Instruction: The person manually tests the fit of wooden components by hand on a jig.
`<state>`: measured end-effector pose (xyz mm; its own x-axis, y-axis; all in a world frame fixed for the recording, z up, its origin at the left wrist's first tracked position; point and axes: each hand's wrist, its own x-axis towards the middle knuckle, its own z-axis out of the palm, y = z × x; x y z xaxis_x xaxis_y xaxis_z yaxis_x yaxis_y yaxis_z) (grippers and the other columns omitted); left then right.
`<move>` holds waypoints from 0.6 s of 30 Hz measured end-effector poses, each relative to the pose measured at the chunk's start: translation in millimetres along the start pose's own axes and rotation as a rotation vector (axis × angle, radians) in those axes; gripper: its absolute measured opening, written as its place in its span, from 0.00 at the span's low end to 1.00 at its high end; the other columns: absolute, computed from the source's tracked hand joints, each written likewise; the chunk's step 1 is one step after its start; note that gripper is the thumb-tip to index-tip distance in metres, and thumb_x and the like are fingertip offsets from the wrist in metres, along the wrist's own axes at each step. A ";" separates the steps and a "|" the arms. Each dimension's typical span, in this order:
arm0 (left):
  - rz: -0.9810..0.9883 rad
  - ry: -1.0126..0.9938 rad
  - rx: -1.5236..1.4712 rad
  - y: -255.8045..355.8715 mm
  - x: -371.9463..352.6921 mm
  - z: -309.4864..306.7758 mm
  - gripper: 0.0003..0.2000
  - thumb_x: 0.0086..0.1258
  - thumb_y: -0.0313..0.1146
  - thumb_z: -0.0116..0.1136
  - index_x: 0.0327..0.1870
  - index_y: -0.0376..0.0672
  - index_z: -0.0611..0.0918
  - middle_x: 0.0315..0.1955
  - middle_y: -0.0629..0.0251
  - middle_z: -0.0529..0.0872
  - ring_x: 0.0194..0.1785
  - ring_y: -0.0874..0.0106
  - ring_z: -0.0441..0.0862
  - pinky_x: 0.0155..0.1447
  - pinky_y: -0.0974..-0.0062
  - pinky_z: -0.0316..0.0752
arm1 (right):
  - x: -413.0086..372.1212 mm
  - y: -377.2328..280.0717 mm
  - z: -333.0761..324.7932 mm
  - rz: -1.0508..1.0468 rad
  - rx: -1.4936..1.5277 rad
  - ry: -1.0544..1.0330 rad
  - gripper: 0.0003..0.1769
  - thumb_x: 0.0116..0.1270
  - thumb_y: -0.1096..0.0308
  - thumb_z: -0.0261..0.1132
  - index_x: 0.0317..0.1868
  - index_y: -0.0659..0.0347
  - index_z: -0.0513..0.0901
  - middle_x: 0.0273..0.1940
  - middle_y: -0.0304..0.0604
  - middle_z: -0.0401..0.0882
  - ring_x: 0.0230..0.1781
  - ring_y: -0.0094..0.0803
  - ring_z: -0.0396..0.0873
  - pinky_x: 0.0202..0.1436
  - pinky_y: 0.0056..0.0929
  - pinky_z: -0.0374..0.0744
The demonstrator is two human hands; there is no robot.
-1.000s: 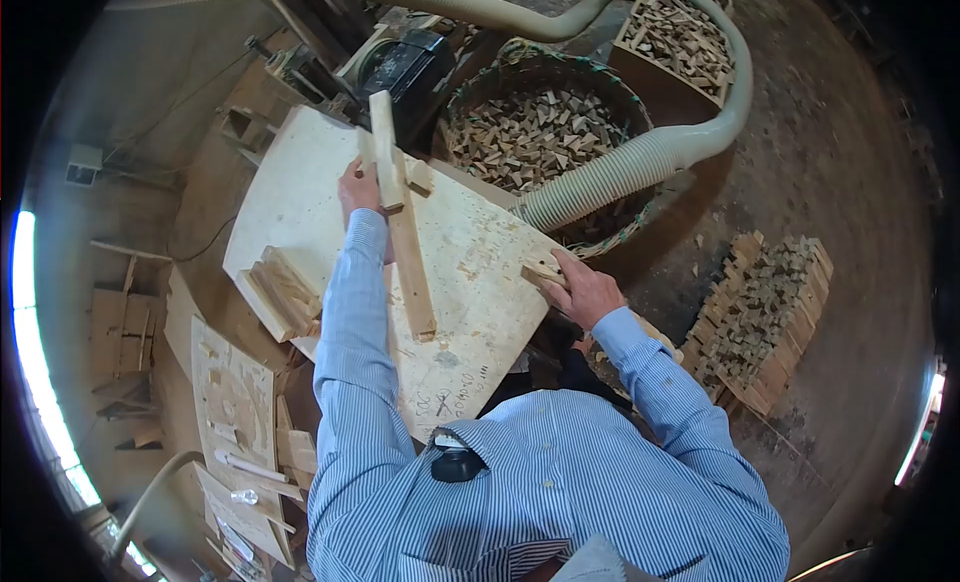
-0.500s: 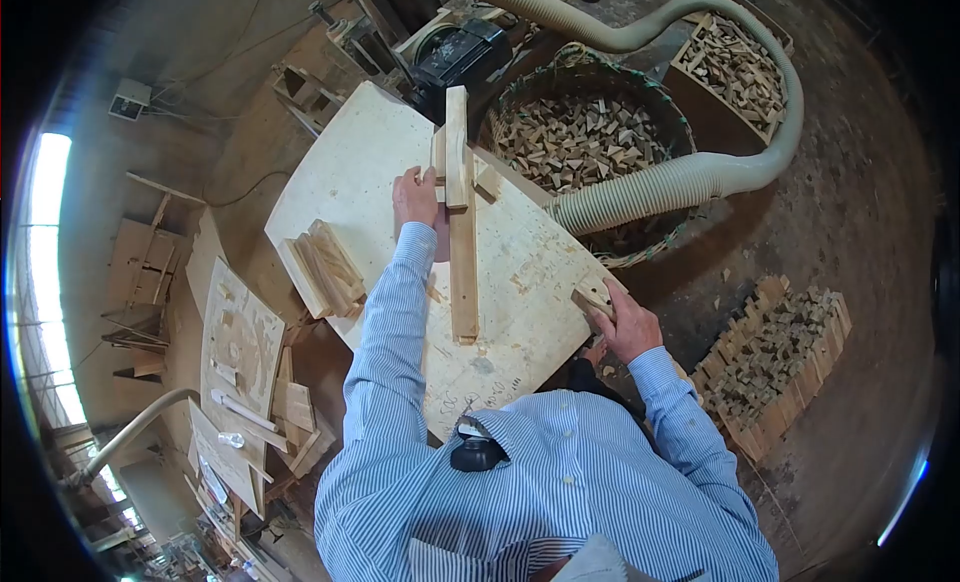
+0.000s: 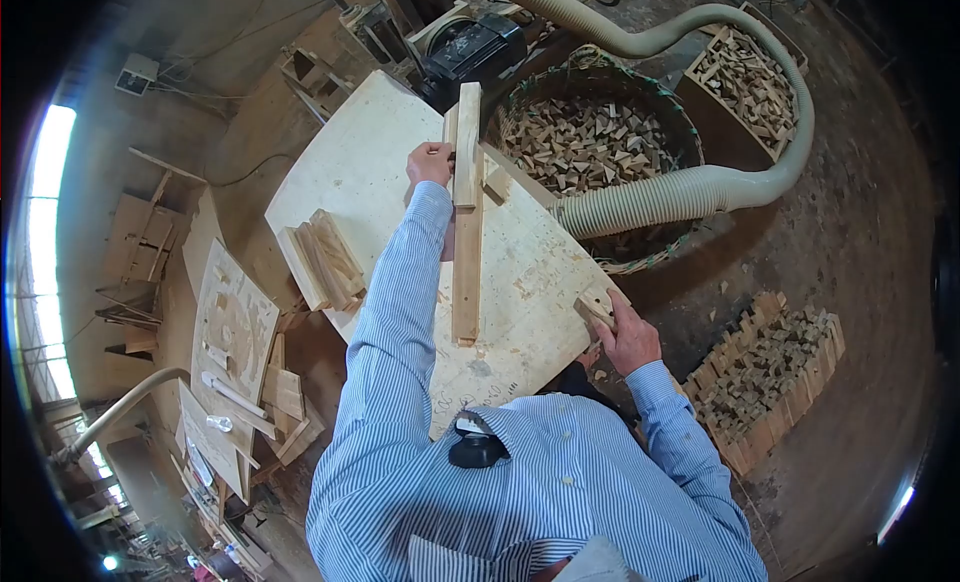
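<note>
My left hand [image 3: 430, 164] is closed at the near end of a short wooden piece [image 3: 450, 130], which lies against the left side of a long wooden guide bar [image 3: 467, 162]; its fingertips are partly hidden. The bar runs along a pale worktable [image 3: 530, 282]. At the table's right corner, my right hand [image 3: 632, 337] is closed around a small wooden block [image 3: 597, 305]. To the left of my left arm, several moulded wood pieces [image 3: 325, 260] lie side by side on the tabletop.
Behind the table is a dark motor [image 3: 475, 50]. A wicker basket [image 3: 690, 132] of wood offcuts stands to the right, crossed by a ribbed hose [image 3: 660, 202]. More blocks fill a box [image 3: 735, 112] and a stacked-wood enclosure [image 3: 825, 357] on the floor.
My left hand has moved farther along the guide bar, away from me, with the wooden piece. My right hand stays at the table corner. The view has shifted slightly.
</note>
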<state>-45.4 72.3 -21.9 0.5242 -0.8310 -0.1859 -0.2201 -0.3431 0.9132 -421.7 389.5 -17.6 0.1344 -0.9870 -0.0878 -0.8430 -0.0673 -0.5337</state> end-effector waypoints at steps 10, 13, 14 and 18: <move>0.170 0.120 0.182 -21.9 25.3 13.0 0.11 0.69 0.36 0.75 0.45 0.39 0.93 0.37 0.57 0.94 0.40 0.66 0.88 0.48 0.67 0.81 | 1.6 -4.2 -2.6 0.013 -0.034 -0.033 0.40 0.75 0.54 0.70 0.82 0.57 0.68 0.54 0.58 0.88 0.46 0.53 0.90 0.51 0.48 0.88; 0.155 0.139 0.250 1.1 7.7 7.9 0.12 0.70 0.39 0.74 0.46 0.41 0.94 0.39 0.54 0.95 0.43 0.61 0.91 0.55 0.62 0.84 | 1.4 3.3 6.5 -0.004 -0.040 -0.013 0.40 0.75 0.54 0.70 0.82 0.57 0.68 0.55 0.58 0.88 0.47 0.54 0.90 0.51 0.48 0.88; 0.194 0.162 0.314 0.7 7.2 7.1 0.11 0.72 0.38 0.74 0.47 0.41 0.94 0.35 0.57 0.95 0.35 0.68 0.91 0.45 0.66 0.86 | 1.0 4.2 8.9 -0.037 -0.043 0.034 0.40 0.76 0.51 0.69 0.82 0.56 0.68 0.50 0.56 0.88 0.42 0.53 0.90 0.48 0.48 0.88; 0.233 0.146 0.326 8.5 3.1 2.4 0.12 0.72 0.40 0.73 0.47 0.43 0.94 0.40 0.53 0.95 0.41 0.62 0.93 0.53 0.62 0.86 | 0.8 9.6 13.7 -0.048 -0.032 0.038 0.40 0.76 0.52 0.69 0.82 0.56 0.67 0.51 0.56 0.88 0.43 0.53 0.90 0.49 0.48 0.88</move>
<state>-47.6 65.8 -15.7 0.5358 -0.8399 0.0869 -0.5828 -0.2934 0.7578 -422.5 390.1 -34.3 0.1553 -0.9874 -0.0304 -0.8522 -0.1184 -0.5096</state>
